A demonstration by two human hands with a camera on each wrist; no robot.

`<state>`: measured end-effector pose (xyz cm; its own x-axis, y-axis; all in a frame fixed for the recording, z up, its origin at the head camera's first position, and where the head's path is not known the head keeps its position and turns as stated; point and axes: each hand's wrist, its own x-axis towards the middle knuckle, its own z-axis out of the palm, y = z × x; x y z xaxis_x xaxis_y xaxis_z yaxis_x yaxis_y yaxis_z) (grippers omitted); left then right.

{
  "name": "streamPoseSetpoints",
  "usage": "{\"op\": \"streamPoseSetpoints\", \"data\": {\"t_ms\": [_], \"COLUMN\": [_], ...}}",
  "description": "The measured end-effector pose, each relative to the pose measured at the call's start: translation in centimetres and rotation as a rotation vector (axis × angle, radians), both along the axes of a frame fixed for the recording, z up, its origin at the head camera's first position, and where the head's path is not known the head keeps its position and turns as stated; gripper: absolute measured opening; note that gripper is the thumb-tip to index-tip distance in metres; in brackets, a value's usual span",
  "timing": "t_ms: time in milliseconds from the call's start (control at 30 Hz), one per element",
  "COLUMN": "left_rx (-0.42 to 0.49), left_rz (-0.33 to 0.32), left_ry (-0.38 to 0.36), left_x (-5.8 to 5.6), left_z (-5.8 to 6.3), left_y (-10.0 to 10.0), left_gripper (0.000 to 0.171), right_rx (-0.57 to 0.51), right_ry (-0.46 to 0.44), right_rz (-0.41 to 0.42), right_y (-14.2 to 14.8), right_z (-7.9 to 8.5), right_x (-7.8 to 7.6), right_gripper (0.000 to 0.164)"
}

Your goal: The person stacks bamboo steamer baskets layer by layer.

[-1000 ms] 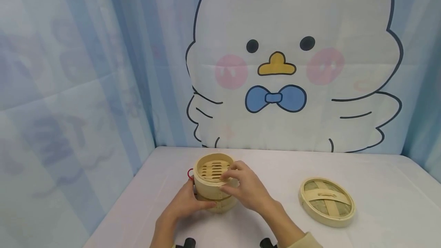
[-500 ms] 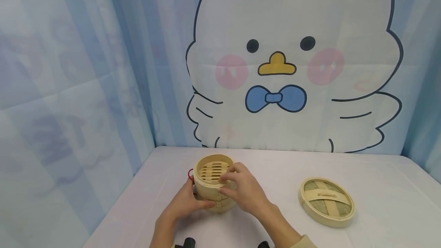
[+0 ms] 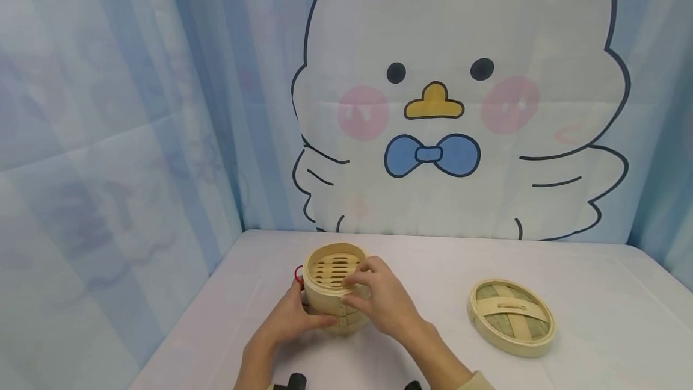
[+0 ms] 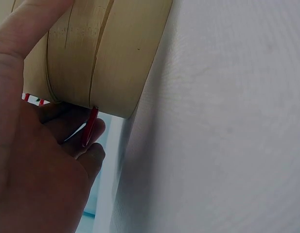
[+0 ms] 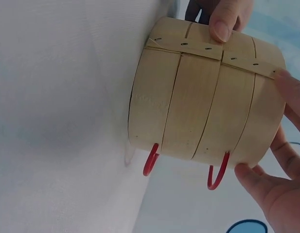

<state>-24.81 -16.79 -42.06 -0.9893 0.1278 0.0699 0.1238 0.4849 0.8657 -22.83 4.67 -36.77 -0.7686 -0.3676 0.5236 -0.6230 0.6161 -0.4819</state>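
Two bamboo steamer baskets stand stacked on the white table, the upper basket (image 3: 320, 298) showing its slatted floor and the lower basket (image 3: 352, 321) partly covered by hands. My left hand (image 3: 289, 316) grips the stack from the left side, its thumb across the front near the seam. The right hand (image 3: 387, 303) holds the upper basket's rim at the right, thumb outside and fingertips bent over the edge. In the right wrist view, red loops (image 5: 218, 178) stick out from the stack's side (image 5: 196, 107), and the tiers meet evenly. The left wrist view shows fingers (image 4: 94, 158) behind a red loop.
A round bamboo lid (image 3: 520, 321) with a strap handle lies to the right on the table (image 3: 433, 269). Behind the table hangs a blue and white curtain (image 3: 433, 197) with a cartoon bird. Black device ends (image 3: 296, 381) show at the bottom edge.
The upper basket, slightly offset on the lower one a second ago, now lines up with it. My right hand has shifted slightly left; the left hand keeps its hold.
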Motion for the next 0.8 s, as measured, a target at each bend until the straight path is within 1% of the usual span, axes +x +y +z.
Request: {"op": "streamPoseSetpoints", "data": {"t_ms": [233, 400, 533, 667, 800], "left_rx": [0.014, 0.049, 0.039, 0.024, 0.012], "left_rz": [-0.015, -0.036, -0.010, 0.025, 0.040], "left_ry": [0.014, 0.022, 0.004, -0.023, -0.007], "left_x": [-0.1, -0.1, 0.0, 0.1, 0.1], "left_z": [0.0, -0.1, -0.1, 0.1, 0.3], "left_y": [-0.1, -0.1, -0.3, -0.7, -1.3], "left_gripper": [0.119, 0.117, 0.117, 0.123, 0.126], "right_rx": [-0.005, -0.001, -0.018, -0.041, -0.051], "right_ry": [-0.016, -0.016, -0.036, -0.055, -0.044], "right_rz": [0.000, -0.010, -0.010, 0.005, -0.005], "right_y": [0.0, 0.3, 0.6, 1.0, 1.5], "right_z": [0.2, 0.4, 0.6, 0.8, 0.9], "right_x": [0.1, 0.2, 0.1, 0.2, 0.4], "right_gripper": [0.017, 0.023, 0.030, 0.033, 0.036]}}
